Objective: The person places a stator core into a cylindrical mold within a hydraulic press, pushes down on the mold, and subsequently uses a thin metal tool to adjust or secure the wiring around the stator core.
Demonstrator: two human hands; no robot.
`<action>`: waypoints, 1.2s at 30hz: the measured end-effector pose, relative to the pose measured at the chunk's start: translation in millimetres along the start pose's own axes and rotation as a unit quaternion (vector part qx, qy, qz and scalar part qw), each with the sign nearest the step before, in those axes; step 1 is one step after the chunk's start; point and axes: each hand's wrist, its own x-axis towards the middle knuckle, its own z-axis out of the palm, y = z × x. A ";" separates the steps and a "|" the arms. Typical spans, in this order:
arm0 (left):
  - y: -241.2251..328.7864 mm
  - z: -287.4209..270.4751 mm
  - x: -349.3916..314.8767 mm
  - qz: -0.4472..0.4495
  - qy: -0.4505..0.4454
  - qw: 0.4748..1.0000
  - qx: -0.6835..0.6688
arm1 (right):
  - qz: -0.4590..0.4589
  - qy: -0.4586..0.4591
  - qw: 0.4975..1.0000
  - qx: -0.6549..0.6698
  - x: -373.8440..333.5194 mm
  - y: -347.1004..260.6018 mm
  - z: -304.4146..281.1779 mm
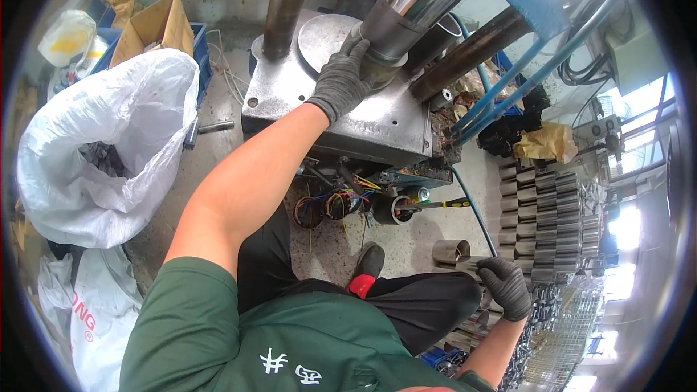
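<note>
while half-curled, left hand on cylinder, right hand by tube

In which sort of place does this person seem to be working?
Probably a metalworking workshop: there is a heavy press-like machine with thick columns, rows of stacked metal cylinders at the right, and a yellow-and-black tool handle.

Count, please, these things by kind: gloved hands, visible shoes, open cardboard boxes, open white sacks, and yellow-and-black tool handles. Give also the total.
Gloved hands: 2 (left hand, right hand)
Shoe: 1
Open cardboard box: 1
Open white sack: 1
Yellow-and-black tool handle: 1
Total: 6
</note>
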 end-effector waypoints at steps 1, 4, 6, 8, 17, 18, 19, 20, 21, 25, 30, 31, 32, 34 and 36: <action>0.0 0.5 0.1 0.000 0.000 1.000 0.000 | 0.000 0.000 1.000 0.000 0.7 2.1 -1.3; -1.5 1.0 -0.4 0.011 0.009 1.000 0.005 | 0.043 0.017 0.996 0.077 9.1 -10.2 -10.6; 0.0 -3.3 -0.6 -0.005 0.003 1.000 0.004 | 0.053 0.023 0.994 0.091 11.4 -20.1 -16.3; 4.2 -4.6 -3.4 -0.010 -0.002 1.000 -0.001 | 0.057 0.025 0.994 0.093 6.8 -12.3 -14.9; 3.7 -4.6 -2.8 -0.004 0.004 1.000 -0.004 | 0.070 0.009 0.989 0.130 3.6 -5.1 -9.2; 4.9 -6.3 -0.7 -0.009 0.002 1.000 0.001 | 0.045 -0.047 0.996 0.058 4.1 -1.3 -9.2; 8.0 -7.9 -2.0 -0.017 -0.005 1.000 -0.008 | 0.019 -0.104 0.994 -0.015 4.2 0.4 -9.7; 9.4 -7.2 -0.1 -0.015 -0.004 1.000 -0.009 | 0.019 -0.101 0.995 -0.015 2.3 0.1 -10.7; 8.1 -7.2 -0.5 -0.014 -0.005 1.000 -0.021 | 0.061 -0.077 0.994 0.035 1.5 -5.6 -9.4; 10.4 -8.8 -3.5 -0.011 -0.010 1.000 -0.007 | 0.140 -0.033 0.983 0.116 0.2 -19.1 -12.7; 4.9 -6.2 -1.2 -0.003 0.008 1.000 -0.002 | 0.091 -0.034 0.991 0.089 2.3 -14.4 -11.0; 4.8 -5.5 -1.6 -0.007 0.003 1.000 -0.008 | 0.085 -0.010 0.985 0.149 1.4 -9.2 -12.8; 5.5 -4.5 -0.2 -0.007 0.005 1.000 -0.011 | 0.084 -0.009 0.986 0.146 1.5 -2.9 -14.3; 3.7 -3.4 -0.2 -0.001 -0.005 1.000 0.005 | 0.089 -0.052 0.992 0.079 1.4 5.1 -11.1; 1.6 -1.7 -1.1 0.002 -0.001 1.000 0.004 | 0.067 -0.074 0.993 0.062 2.7 1.9 -13.5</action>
